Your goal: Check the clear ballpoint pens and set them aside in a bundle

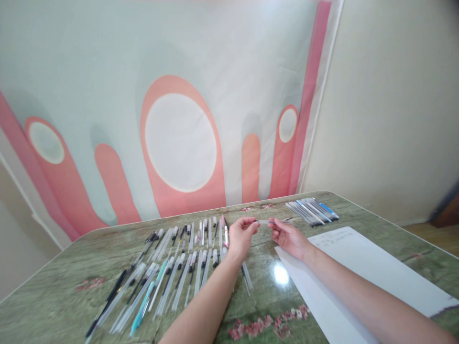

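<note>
Between both hands, above the table, is a slim translucent pen (264,221) lying nearly level. My left hand (241,236) pinches its left end with thumb and fingertips. On the other side, my right hand (289,239) has its fingers closed round the pen, whose right end pokes out past them. Whether it is a whole pen or only part of one is too small to tell. Left of my left hand lie two rows of clear pen barrels (182,279), black caps and refills. A pink-and-white pen (226,234) rests right beside that hand.
A row of grey and blue refills or pens (312,211) lies at the back right. White paper (376,267) with faint writing extends under my right forearm. Among the left rows is a turquoise pen (147,301). The table (64,277) has a green, flower-printed top, with a patterned backdrop (229,95) behind.
</note>
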`<state>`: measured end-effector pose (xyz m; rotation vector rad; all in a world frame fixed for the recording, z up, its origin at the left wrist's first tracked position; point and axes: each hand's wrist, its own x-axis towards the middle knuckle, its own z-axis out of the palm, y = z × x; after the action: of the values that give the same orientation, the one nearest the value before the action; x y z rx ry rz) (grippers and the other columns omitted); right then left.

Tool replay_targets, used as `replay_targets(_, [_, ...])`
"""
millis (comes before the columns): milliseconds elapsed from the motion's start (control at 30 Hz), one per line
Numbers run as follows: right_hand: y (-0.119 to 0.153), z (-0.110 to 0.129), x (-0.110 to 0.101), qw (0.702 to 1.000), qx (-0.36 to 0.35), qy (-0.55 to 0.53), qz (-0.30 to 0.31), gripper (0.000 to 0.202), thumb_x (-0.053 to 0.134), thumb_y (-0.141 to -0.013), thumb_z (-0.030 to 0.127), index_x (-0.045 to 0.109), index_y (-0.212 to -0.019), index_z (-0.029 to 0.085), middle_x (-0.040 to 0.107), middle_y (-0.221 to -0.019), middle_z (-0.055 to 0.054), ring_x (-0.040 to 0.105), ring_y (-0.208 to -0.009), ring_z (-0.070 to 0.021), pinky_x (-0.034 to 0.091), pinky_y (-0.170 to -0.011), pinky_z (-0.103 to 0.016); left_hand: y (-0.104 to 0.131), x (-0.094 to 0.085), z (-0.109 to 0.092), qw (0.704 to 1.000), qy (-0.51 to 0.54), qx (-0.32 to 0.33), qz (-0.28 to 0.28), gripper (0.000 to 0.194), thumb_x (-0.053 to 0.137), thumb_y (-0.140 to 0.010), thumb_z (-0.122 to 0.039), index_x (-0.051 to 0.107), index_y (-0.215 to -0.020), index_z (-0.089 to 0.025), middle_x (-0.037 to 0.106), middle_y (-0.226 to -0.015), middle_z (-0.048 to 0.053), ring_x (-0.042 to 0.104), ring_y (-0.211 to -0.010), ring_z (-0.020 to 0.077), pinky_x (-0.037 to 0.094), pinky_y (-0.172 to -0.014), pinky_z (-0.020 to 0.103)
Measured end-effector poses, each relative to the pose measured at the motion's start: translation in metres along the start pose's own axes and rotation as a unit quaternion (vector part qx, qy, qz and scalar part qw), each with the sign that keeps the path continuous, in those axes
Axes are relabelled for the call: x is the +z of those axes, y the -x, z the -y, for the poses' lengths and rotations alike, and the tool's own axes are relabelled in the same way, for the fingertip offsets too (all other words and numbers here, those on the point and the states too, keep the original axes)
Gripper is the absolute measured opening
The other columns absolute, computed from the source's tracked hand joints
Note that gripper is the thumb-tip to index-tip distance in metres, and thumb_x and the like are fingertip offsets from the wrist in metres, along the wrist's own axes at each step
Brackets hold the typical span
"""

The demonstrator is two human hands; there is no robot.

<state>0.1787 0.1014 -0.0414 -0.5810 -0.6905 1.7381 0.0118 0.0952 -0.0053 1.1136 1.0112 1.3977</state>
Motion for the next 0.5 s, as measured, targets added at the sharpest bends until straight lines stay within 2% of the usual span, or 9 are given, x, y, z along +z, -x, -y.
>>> replay_targets(200, [0.000,0.000,-0.001,1.000,-0.002,0.003,0.000,0.016,0.065,-0.073,0.024,0.066,-0.089,0.019,0.069,-0.076,-0.001,0.054,-0.053,-0.0060,0.045,-0.054,-0.019,0.002,0.002,0.006,1.000,0.024,-0.008,-0.015,0.029,0.072,-0.057,-0.025,0.062,-0.081,-0.011,0.066,-0.074,0.005,0.062,-0.067,0.0133,0.050,-0.062,0.024])
replay_targets(500, [-0.003,-0.002,-0.004,1.000,0.000,0.003,-0.002,0.015,0.065,-0.074,0.024,0.065,-0.088,0.019,0.067,-0.073,0.000,0.053,-0.053,-0.0048,0.046,-0.054,-0.017,0.002,-0.001,0.012,0.999,-0.044,0.007,-0.014,0.026,0.067,-0.063,-0.023,0.066,-0.086,-0.011,0.069,-0.073,0.008,0.063,-0.067,0.0148,0.050,-0.064,0.025])
